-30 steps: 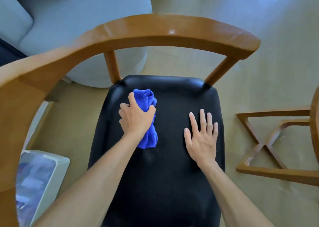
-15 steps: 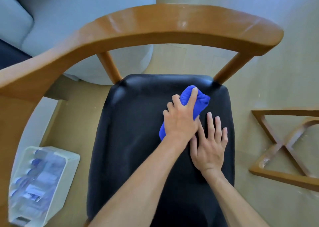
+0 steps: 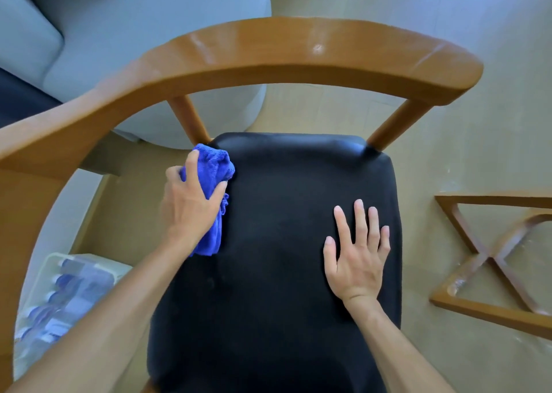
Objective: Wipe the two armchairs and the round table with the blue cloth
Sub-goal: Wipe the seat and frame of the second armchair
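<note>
Armchair (image 3: pixel 298 55): seat runs off the bottom edge; legs not visible; wooden arm cut by the left edge. Blue cloth (image 3: pixel 213 168): middle part covered by the left hand (image 3: pixel 191 207), so the grip underneath cannot be read. Plastic bin (image 3: pixel 50 276) at lower left: blurred, contents possibly bottles. Wooden cross-frame (image 3: pixel 490 261) on the floor: cut by the right edge. Grey sofa (image 3: pixel 134 34): cut by the top and left edges.

pale wood floor (image 3: pixel 448 1), grey sofa (image 3: pixel 119 34), clear bin (image 3: pixel 59 297) of bottles.
</note>
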The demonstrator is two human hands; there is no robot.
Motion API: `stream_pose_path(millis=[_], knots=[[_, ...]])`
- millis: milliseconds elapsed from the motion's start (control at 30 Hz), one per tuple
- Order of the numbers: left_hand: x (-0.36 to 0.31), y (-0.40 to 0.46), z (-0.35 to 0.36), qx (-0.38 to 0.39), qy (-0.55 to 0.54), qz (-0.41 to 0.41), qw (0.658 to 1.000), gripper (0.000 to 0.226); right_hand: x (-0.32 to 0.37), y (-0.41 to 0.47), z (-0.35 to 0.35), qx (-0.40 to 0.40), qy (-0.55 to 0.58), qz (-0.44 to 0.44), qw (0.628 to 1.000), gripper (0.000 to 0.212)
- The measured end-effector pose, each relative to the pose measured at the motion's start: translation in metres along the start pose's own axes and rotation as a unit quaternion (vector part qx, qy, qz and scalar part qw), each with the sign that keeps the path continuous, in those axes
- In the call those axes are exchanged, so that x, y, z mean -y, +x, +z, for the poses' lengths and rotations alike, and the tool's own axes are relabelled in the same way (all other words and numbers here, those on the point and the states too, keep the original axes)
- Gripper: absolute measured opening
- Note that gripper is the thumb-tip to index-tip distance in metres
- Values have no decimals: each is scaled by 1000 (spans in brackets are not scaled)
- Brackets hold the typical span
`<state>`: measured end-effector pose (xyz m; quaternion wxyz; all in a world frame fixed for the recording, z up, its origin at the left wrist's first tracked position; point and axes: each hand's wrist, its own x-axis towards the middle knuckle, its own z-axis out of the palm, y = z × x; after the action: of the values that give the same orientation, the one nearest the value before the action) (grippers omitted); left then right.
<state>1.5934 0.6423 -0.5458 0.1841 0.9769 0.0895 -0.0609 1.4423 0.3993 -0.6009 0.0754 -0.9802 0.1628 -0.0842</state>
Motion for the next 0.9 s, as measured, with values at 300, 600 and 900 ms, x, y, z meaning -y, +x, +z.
stream_pose_path(millis=[300, 600, 900], knots=[[-23, -29, 13, -18, 0, -51, 999, 63, 1, -1, 2, -7, 0, -1, 1000, 53], [-148, -116, 65, 65, -1, 182, 981, 54, -1, -2, 4, -1, -25, -7, 1000, 59], [38, -29, -8, -7, -1, -29, 1000, 56, 0, -1, 5, -17, 4, -1, 1000, 55]])
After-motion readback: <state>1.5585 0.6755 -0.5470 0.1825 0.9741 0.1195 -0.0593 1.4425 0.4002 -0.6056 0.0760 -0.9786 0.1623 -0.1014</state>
